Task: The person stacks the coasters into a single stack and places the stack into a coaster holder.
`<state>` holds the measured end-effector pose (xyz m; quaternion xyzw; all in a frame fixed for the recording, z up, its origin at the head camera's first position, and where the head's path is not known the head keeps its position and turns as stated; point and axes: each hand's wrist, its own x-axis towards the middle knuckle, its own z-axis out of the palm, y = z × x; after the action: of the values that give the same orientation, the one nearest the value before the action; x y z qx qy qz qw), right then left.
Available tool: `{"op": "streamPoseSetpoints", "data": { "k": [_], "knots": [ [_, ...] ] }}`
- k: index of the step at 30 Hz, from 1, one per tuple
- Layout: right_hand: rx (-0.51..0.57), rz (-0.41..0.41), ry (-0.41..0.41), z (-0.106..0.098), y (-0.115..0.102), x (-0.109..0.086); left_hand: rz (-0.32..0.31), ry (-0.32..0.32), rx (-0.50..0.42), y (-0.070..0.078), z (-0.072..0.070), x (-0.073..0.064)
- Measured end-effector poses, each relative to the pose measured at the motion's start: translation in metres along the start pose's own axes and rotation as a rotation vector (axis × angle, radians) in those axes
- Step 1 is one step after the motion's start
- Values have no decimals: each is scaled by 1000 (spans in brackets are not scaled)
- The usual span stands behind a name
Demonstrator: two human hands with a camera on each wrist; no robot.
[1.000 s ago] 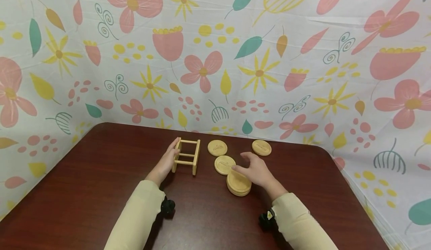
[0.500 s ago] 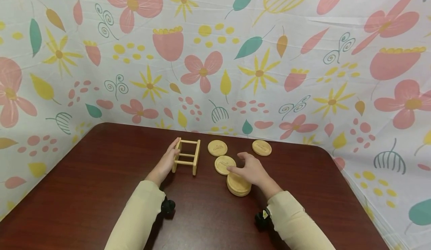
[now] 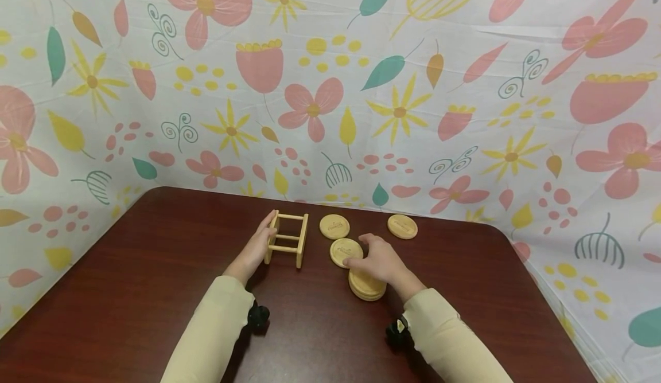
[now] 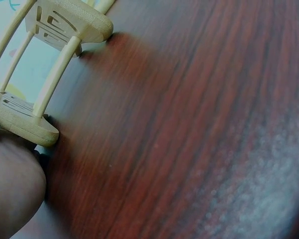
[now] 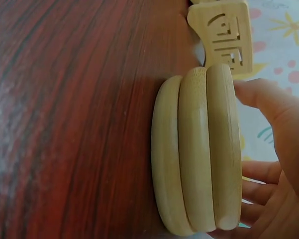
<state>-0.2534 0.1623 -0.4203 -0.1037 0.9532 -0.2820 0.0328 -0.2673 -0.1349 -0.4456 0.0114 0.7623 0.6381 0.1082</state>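
A light wooden coaster rack point(image 3: 287, 239) with slotted side panels and thin rods stands on the table. My left hand point(image 3: 253, 251) grips its left side panel; part of that hand also shows beside the rack point(image 4: 22, 119) in the left wrist view. Over a stack of three round wooden coasters point(image 5: 194, 154) is my right hand point(image 3: 381, 261), thumb and fingers spread apart and nothing held. Its thumb overlaps the near edge of a single coaster point(image 3: 343, 250) in the head view; whether it touches cannot be told. The hand partly hides the stack's top.
Two more coasters lie flat farther back, one beside the rack point(image 3: 334, 226) and another off to the right point(image 3: 403, 226). Behind the dark red-brown table point(image 3: 170, 257) hangs a white cloth point(image 3: 310, 159) printed with flowers and leaves.
My right hand has shifted left over the stack, its thumb now nearer the single coaster. The left hand, the rack and the coasters keep their places.
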Motion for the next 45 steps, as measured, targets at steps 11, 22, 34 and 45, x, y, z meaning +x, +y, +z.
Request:
{"op": "streamPoseSetpoints", "data": {
  "k": [11,22,34,45],
  "knots": [
    [-79,65,-1,5,-9,4,1,-20,-1,3,-1,-4],
    [-123,119,-10,9,-15,6,2,-19,1,2,-1,-2],
    [-190,135,-28,13,-22,8,5,-17,-4,1,0,-2],
    [-223,142,-22,18,-22,11,-7,-16,-13,2,-1,-1]
  ]
}}
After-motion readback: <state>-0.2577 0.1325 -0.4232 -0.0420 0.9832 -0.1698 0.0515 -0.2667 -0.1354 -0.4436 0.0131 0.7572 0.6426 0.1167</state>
